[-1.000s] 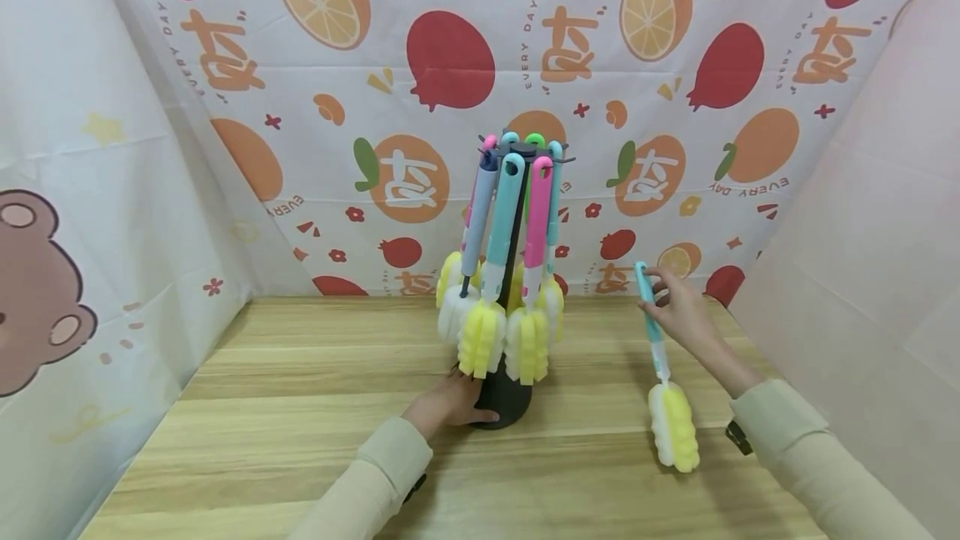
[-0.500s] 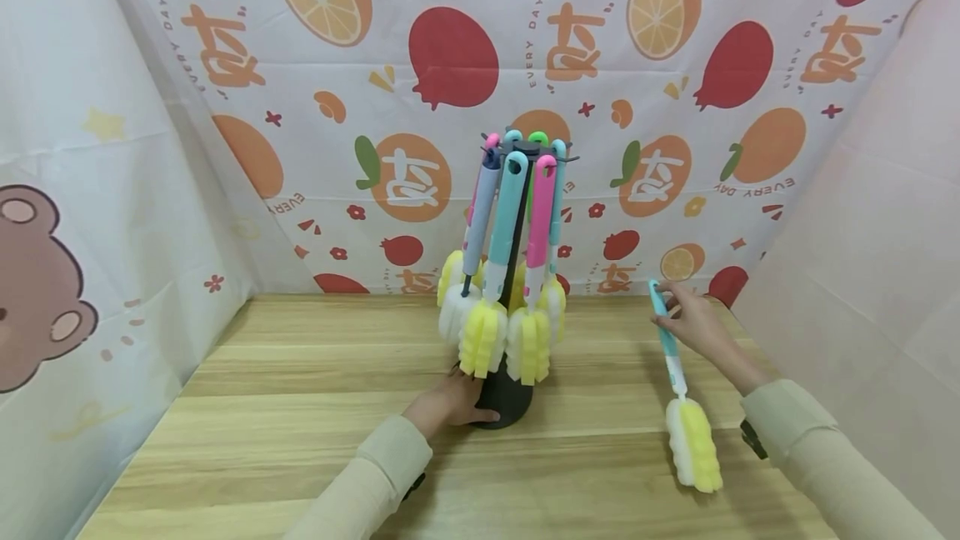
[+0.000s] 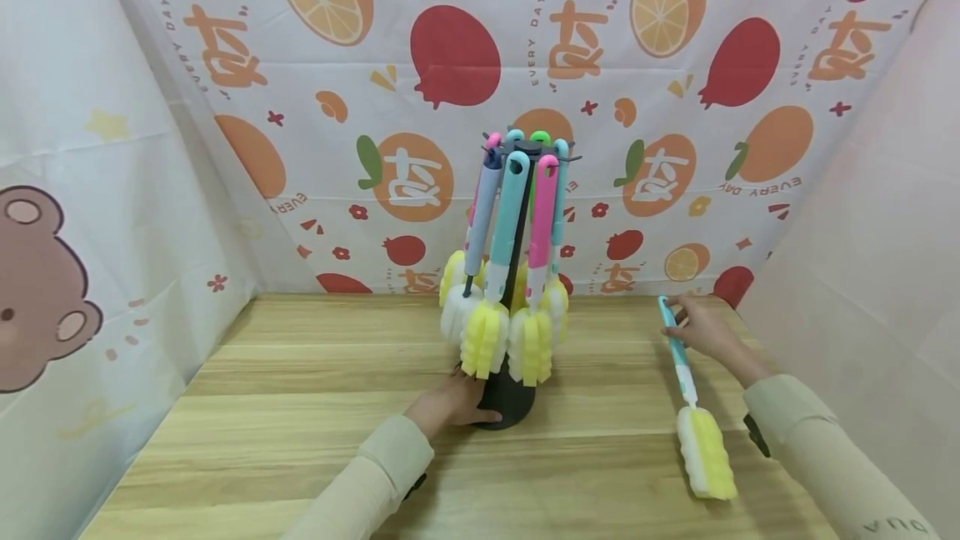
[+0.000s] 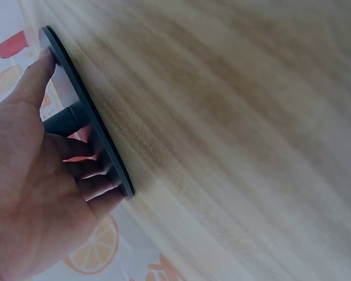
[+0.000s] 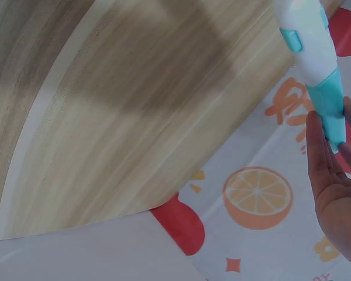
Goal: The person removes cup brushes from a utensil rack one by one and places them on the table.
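My right hand [image 3: 708, 330] pinches the turquoise handle of a sponge bottle brush [image 3: 707, 452] near its looped end, at the table's right side. Its yellow-and-white sponge head points toward me; I cannot tell whether it touches the wood. In the right wrist view, fingers and thumb lie on either side of the brush handle [image 5: 327, 96]. At mid-table stands a black rack [image 3: 508, 400] with several similar brushes hanging from its top hooks. My left hand [image 3: 456, 400] presses its round base, thumb and fingers spread around the pole, as the left wrist view of the base [image 4: 99, 120] shows.
The wooden table [image 3: 300, 440] meets a fruit-printed cloth [image 3: 337, 148] behind the rack. White cloths hang at both sides, the left one with a bear print [image 3: 37, 290]. The right cloth [image 3: 862, 273] is close to my right hand.
My right hand has moved right and lower in the head view, taking the brush with it. My left hand and the rack have stayed in place.
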A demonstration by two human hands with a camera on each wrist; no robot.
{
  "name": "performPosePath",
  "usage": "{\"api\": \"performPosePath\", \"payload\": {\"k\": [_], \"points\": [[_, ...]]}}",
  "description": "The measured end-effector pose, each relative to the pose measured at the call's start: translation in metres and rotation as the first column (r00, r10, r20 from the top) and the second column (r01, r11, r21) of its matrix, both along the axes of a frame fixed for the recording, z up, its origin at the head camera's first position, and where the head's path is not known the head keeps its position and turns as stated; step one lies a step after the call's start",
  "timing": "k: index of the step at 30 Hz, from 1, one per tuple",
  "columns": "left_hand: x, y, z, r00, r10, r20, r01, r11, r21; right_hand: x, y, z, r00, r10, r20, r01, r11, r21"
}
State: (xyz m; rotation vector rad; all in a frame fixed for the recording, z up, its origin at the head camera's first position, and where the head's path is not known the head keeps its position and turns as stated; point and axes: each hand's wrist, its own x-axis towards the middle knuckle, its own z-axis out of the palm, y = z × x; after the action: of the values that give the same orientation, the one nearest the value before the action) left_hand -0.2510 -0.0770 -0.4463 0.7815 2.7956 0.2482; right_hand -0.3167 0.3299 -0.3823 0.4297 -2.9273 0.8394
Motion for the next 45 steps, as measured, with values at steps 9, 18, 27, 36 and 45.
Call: {"api": "performPosePath", "payload": {"k": [9,18,27,36,45], "points": [[0.002,0.001,0.001,1.000,0.001,-0.012,-0.001,1.000,-0.004,-0.010,0.008,-0.018,0.993,0.045,0.108,-0.042,0.999,-0.033],[0.000,0.000,0.000,1.000,-0.001,-0.007,0.001,1.000,-0.013,-0.011,0.016,-0.031,0.977,0.117,0.181,-0.116,0.993,-0.015],[0.001,0.001,0.002,1.000,0.009,-0.007,-0.009,1.000,-0.021,-0.012,0.021,-0.046,0.964,0.088,0.250,-0.088,0.996,-0.014],[0.002,0.004,0.001,1.000,-0.009,-0.030,0.008,1.000,-0.030,-0.009,0.024,-0.048,0.956,0.066,0.285,-0.074,0.997,0.016],[0.001,0.002,-0.001,1.000,-0.001,-0.031,0.000,1.000,-0.025,-0.013,0.022,-0.056,0.962,0.071,0.262,-0.088,0.995,0.053]]}}
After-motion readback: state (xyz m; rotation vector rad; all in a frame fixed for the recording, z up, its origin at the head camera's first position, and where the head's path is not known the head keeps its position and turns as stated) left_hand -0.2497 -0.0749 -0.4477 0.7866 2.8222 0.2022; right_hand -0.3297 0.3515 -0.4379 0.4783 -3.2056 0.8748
